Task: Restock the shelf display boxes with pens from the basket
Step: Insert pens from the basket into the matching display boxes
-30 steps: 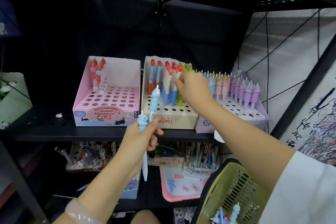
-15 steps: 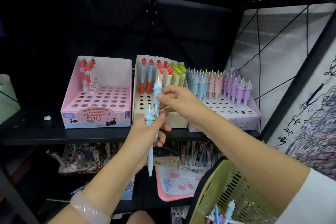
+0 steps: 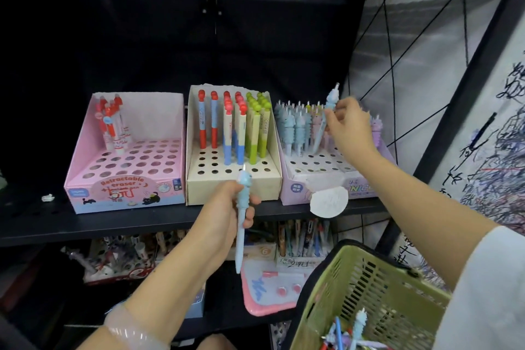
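The green basket [image 3: 366, 290] sits below the right hand [image 3: 348, 128]. That hand pinches a blue pen [image 3: 326, 119] over the purple display box [image 3: 321, 179]. Lower left of it, the left hand [image 3: 224, 216] grips another blue pen [image 3: 243, 207] upright.
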Available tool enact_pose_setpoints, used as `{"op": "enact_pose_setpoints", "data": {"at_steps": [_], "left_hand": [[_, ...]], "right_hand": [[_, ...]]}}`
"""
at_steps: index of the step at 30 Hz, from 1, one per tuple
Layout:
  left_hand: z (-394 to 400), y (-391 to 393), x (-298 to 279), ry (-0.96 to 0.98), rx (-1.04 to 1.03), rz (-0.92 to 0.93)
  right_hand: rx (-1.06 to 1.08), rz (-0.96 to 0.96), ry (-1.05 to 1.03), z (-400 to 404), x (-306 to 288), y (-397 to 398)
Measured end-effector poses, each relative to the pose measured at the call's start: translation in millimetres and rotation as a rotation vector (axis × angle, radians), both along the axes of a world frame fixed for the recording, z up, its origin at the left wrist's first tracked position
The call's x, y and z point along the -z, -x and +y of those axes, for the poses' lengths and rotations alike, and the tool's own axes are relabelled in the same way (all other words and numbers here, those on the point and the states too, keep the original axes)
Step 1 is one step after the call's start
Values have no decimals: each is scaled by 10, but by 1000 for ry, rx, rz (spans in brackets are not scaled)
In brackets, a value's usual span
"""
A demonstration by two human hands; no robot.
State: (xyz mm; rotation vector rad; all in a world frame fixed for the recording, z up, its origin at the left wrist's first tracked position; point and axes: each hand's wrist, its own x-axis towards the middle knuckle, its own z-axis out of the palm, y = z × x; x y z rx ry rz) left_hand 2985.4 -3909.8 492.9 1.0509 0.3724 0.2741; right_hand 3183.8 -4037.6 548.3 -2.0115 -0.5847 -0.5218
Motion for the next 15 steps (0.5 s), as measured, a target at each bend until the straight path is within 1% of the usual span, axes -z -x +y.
{"op": "enact_pose_setpoints", "data": {"at_steps": [3, 6, 9, 13, 15], "left_hand": [[-17, -16, 8, -105, -44, -18], [-8, -5, 60, -197, -63, -59], [20, 18, 111, -256, -42, -97], [20, 9, 101, -243, -30, -113], [1, -1, 74, -193, -34, -115]], "right_hand": [[-10, -22, 6, 12, -11, -68], [-5, -67, 74, 43, -29, -100], [-51, -51, 146, 58, 38, -92], [-100, 64, 186, 66, 79, -106], [-91, 130, 247, 67, 71, -122]]}}
